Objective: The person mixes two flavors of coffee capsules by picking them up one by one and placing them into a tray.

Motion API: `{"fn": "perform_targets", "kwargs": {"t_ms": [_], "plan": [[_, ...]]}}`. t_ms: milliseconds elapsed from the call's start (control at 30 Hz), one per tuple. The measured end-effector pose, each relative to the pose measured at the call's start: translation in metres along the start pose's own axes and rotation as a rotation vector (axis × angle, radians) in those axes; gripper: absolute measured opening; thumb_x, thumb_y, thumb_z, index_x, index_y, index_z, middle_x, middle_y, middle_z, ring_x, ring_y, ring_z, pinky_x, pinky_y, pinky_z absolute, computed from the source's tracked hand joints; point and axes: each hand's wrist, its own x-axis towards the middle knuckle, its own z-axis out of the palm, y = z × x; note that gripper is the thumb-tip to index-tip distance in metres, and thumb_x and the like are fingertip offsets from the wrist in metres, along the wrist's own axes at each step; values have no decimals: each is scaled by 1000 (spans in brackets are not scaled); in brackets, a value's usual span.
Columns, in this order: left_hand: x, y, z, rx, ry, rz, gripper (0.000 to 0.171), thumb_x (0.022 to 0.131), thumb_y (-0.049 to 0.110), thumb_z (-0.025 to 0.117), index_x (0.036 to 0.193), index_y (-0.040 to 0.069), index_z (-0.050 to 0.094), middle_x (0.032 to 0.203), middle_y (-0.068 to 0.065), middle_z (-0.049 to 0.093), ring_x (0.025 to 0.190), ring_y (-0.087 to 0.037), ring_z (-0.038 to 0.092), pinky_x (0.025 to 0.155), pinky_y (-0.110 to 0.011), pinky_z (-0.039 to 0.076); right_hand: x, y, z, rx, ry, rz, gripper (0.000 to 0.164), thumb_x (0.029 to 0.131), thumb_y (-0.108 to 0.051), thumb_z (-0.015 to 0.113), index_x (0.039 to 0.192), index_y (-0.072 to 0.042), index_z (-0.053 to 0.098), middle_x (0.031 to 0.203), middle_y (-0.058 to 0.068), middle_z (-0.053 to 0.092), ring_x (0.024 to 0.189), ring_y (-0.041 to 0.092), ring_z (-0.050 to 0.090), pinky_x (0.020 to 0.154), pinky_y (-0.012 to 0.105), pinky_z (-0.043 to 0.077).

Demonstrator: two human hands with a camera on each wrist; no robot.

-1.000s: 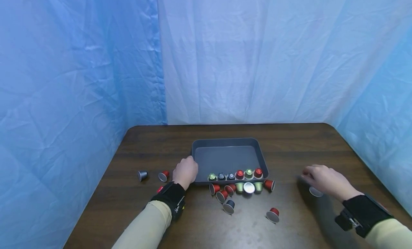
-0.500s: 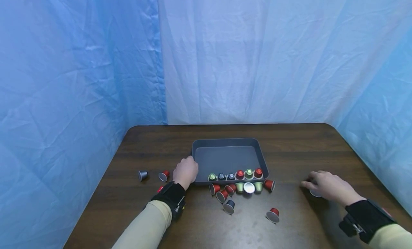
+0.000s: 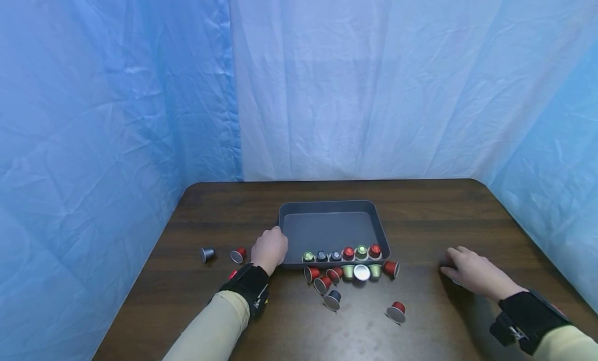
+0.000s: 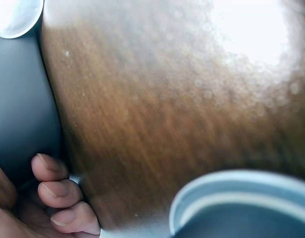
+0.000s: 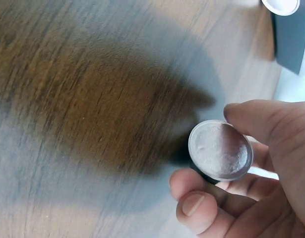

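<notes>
Head view, showing two bare hands at work over a dark wooden tabletop (image 3: 416, 210), with pale sleeves (image 3: 210, 324) and black wrist straps (image 3: 532, 319) behind them. Out to the person's right, right hand (image 3: 476, 270) held low over the wood, pinching a silver-lidded capsule (image 5: 220, 150) between thumb and curled fingers. In the right wrist view, seen with its round lid turned to the camera and its body mostly hidden behind lid and fingers. Cannot tell whether it touches the tabletop.

Well apart, over to the left, left hand (image 3: 270, 249) with fingers curled, gripping the near left corner of a shallow grey tray (image 3: 331, 228). Three curled fingertips (image 4: 58, 190) visible against that corner in the left wrist view.

Just right of the left hand, inside the tray along the near wall, a row of six capsules (image 3: 348, 253), domes up: green, two dark blue, red, green, red, counting away from that hand. Between the two hands, on the near side of the tray, loose capsules (image 3: 375, 271): four red, two green, one white-lidded, one dark blue (image 3: 332, 300). Closer to the right hand, on its own, a tipped red capsule (image 3: 397, 310).

Left of the left hand, nearby, another red capsule (image 3: 238, 255) on its side; farther out, a grey-blue capsule (image 3: 207, 254). Beyond both hands, hanging blue sheeting (image 3: 317, 81).
</notes>
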Motion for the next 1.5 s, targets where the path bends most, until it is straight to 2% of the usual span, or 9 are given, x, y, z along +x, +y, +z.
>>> {"fn": "perform_targets", "kwargs": {"t_ms": [400, 667, 933, 1167, 1500], "plan": [[0, 0, 0, -4, 5, 8, 30, 106, 26, 54, 123, 2, 63, 103, -13, 68, 84, -28, 66, 81, -52, 57, 4, -11, -2, 4, 16, 18, 16, 92, -11, 71, 100, 1, 64, 89, 12, 57, 73, 22, 55, 64, 40, 51], [0, 0, 0, -7, 1, -1, 29, 106, 26, 54, 122, 3, 63, 100, -13, 67, 82, -27, 65, 80, -50, 57, 7, -20, -5, 31, 88, -65, 21, 90, -9, 72, 107, 3, 65, 91, 11, 67, 75, 21, 60, 71, 48, 57], [0, -1, 0, -8, -3, 4, 29, 106, 25, 55, 121, 2, 63, 98, -12, 66, 80, -27, 64, 80, -50, 58, 10, -33, -11, 6, 167, -141, 25, 86, -10, 79, 107, -1, 69, 93, 8, 69, 82, 24, 61, 76, 51, 57], [0, -1, 0, -6, 0, 7, 29, 106, 25, 54, 121, 2, 63, 101, -13, 67, 83, -28, 65, 81, -51, 57, 12, -44, -13, -14, 292, -217, 28, 84, -10, 82, 109, -4, 71, 96, 7, 70, 91, 27, 56, 74, 46, 52], [0, -1, 1, -14, 5, 4, 30, 106, 26, 55, 122, 2, 63, 103, -14, 68, 85, -29, 66, 83, -52, 57, 19, -60, -16, -6, 320, -248, 31, 83, -8, 83, 111, -5, 70, 102, 9, 68, 97, 29, 60, 83, 51, 56]]}}
